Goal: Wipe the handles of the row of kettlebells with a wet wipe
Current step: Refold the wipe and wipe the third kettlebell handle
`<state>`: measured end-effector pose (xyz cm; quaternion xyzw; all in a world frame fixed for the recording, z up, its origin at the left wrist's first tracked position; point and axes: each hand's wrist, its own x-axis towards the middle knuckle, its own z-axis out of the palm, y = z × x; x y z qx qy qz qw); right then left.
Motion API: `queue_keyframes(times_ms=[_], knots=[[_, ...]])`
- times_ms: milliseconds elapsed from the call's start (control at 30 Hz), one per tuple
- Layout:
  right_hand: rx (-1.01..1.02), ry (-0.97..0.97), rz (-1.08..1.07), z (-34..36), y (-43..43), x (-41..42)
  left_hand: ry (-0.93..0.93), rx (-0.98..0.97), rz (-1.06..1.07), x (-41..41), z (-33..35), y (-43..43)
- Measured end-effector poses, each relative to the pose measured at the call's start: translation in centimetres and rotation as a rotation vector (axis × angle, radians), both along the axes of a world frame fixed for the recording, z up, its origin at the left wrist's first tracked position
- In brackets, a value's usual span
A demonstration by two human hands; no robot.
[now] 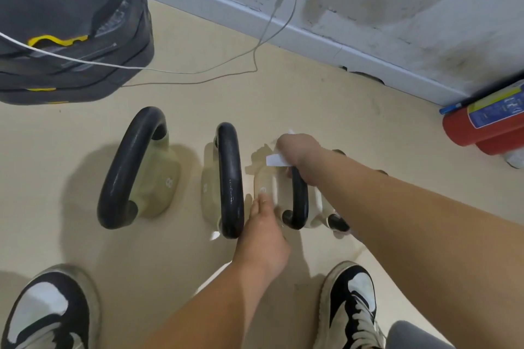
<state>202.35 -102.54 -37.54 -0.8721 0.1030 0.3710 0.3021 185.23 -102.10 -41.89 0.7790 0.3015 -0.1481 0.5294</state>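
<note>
The black handle (299, 201) under work belongs to the third kettlebell (266, 183) from the left, just right of frame centre on the floor (312, 99). Its arch runs lengthwise from the lower frame toward the upper. The right hand (297, 150) grips the upper, far end through the white wipe (276, 160), so the rest of the handle lies below that hand, toward the person. A stroke probably has to draw that way. The left hand (266, 238), fingers straight, presses the kettlebell's pale body near its "8". The handle looks dark with a dull sheen. Two more kettlebells (231, 178) stand left, and another is mostly hidden under the right arm.
</note>
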Motion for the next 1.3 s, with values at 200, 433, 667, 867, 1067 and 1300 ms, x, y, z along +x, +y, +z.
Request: queue_keyframes(times_ms=[200, 433, 667, 867, 1067, 1300], knots=[[0.03, -0.447, 0.149, -0.6, -4.5, -7.1, 0.053, -0.036, -0.074, -0.7, -0.5, -0.1], [-0.015, -0.498, 0.164, -2.5, -8.4, -12.5, 0.138, 0.051, -0.21, -3.1, -2.6, -0.9], [-0.267, -0.055, 0.569, -0.9, -11.0, -12.8, 0.065, 0.109, -0.3, -3.6, 2.0, -0.5], [-0.137, 0.197, 0.422, 1.8, -13.5, -13.2, 0.106, 0.052, -0.259, -3.6, 2.8, -0.5], [0.282, 0.29, 0.181, 5.3, -13.3, -12.6, -0.067, -0.249, 0.032, -3.0, 5.2, 0.0], [0.498, 0.372, 0.034, 7.8, -14.5, -10.8, -0.134, -0.262, 0.1, -1.9, 7.2, 1.6]])
